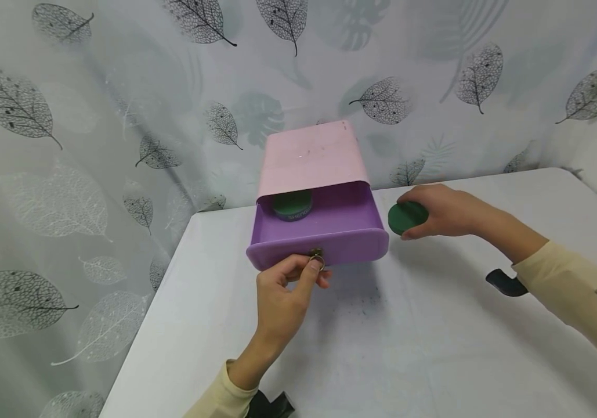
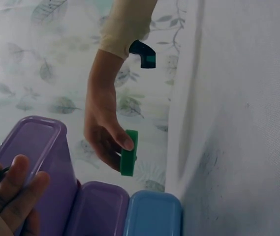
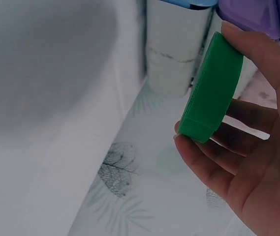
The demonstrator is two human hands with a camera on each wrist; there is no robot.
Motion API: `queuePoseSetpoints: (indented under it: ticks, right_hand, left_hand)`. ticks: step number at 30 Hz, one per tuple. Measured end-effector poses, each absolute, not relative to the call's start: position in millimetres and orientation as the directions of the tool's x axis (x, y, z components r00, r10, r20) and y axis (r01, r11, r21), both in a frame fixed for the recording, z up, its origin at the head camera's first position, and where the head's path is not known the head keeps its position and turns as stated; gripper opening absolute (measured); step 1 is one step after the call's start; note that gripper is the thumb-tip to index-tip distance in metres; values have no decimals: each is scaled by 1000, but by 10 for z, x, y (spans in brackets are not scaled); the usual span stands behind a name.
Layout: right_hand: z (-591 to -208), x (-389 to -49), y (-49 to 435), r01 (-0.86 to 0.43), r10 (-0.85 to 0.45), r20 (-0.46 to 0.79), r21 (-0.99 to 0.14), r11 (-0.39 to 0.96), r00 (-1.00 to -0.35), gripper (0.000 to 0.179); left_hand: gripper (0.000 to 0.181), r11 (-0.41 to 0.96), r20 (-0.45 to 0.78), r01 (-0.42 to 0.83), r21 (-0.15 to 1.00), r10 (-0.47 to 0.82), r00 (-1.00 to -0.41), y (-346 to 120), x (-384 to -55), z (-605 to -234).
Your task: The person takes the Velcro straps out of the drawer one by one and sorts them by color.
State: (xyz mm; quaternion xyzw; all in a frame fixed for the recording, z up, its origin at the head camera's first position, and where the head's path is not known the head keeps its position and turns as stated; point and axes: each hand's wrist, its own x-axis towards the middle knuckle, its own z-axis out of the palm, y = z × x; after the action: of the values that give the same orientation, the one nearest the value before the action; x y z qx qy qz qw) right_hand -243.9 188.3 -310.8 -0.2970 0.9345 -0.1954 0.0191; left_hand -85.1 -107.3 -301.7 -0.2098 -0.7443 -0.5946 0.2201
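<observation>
A small drawer unit with a pink top [image 1: 313, 157] stands on the table, its purple drawer [image 1: 285, 249] pulled out. My left hand [image 1: 288, 296] pinches the metal ring pull [image 1: 317, 261] on the drawer front between thumb and finger. Inside the drawer, at the back left, lies a green disc [image 1: 292, 202] with light lettering on its side. Just right of the drawer, my right hand [image 1: 447, 210] grips a thick round green disc [image 1: 406, 218] by its edge. In the right wrist view this disc [image 3: 213, 88] sits between thumb and fingertips.
Below the purple drawer, the left wrist view shows another purple drawer [image 2: 100, 209] and a blue drawer [image 2: 153, 214]. A white cloth [image 1: 434, 325] covers the table. A leaf-patterned curtain [image 1: 324, 75] hangs close behind the unit. Dark wrist-camera parts [image 1: 507, 283] stick out by the sleeves.
</observation>
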Motion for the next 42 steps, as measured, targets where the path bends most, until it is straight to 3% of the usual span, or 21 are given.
queuePoseSetpoints:
  ticks: [11, 33, 42]
  right_hand:
    - [-3364, -2499, 1915, -517, -545, 33, -371, 771, -837, 71]
    - [-3658, -2499, 1871, -556, -596, 18, -384, 737, -803, 66]
    - [-3723, -2490, 1865, -559, -599, 10, -373, 741, -801, 67]
  left_hand:
    - [12, 204, 572, 570, 796, 56, -818, -1082, -851, -2999]
    - [12, 218, 557, 554, 804, 52, -829, -1085, -835, -2978]
    - [12, 211, 576, 573, 792, 51, -816, -1132, -941, -3174]
